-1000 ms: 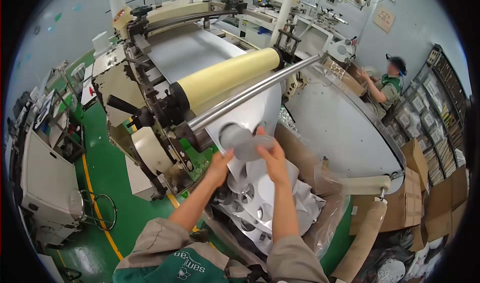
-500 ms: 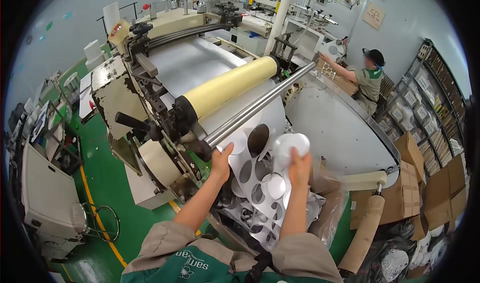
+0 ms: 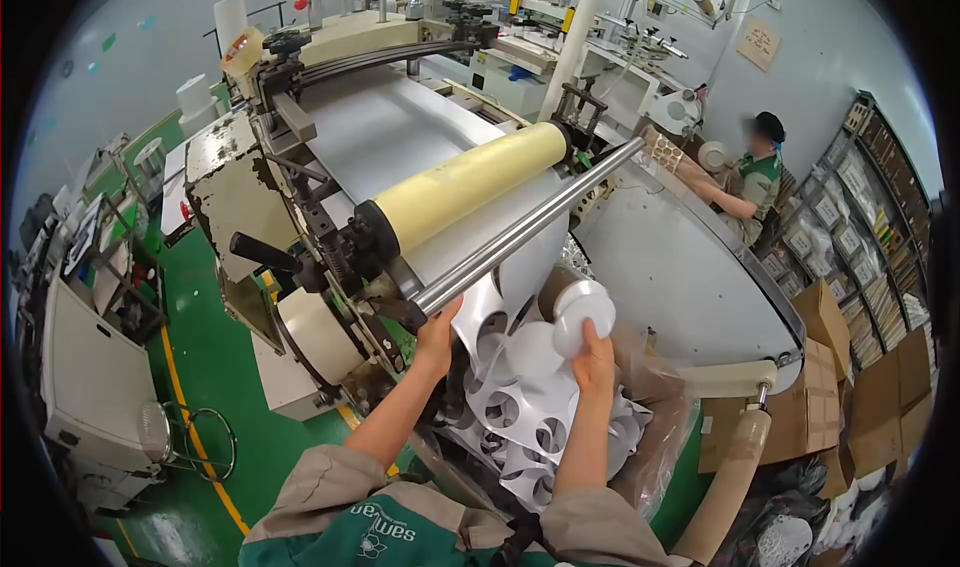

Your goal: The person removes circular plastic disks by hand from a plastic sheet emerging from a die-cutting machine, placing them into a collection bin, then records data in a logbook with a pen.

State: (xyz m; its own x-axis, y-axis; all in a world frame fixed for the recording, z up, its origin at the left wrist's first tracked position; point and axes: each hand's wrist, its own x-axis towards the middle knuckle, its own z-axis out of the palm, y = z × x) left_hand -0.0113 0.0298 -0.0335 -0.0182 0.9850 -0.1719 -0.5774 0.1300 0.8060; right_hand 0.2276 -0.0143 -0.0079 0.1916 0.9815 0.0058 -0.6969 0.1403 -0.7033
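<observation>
1. Room: green floor (image 3: 205, 312) surrounded the cream roller machine (image 3: 225, 172).
2. Machine front: a yellow roller (image 3: 470, 182) and steel bar (image 3: 532, 223) spanned the white web (image 3: 395, 117).
3. Below: a plastic-lined box (image 3: 668, 432) held perforated sheet (image 3: 528, 407).
4. Left hand (image 3: 433, 347): grip pinched the sheet's edge.
5. Right hand (image 3: 597, 367): grip pinched white discs (image 3: 583, 317) above the box.

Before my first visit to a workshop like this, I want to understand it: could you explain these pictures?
One head-worn camera looks forward and down; there is no robot, only somebody working bare-handed. The large machine carries a pale sheet that stretches to a yellow roller and a metal bar. Below, punched sheet, full of round holes, lies heaped in a plastic-lined box. The right hand holds white discs; the left hand is at the punched sheet's edge, though its grip is unclear. Another person is at the right.
</observation>
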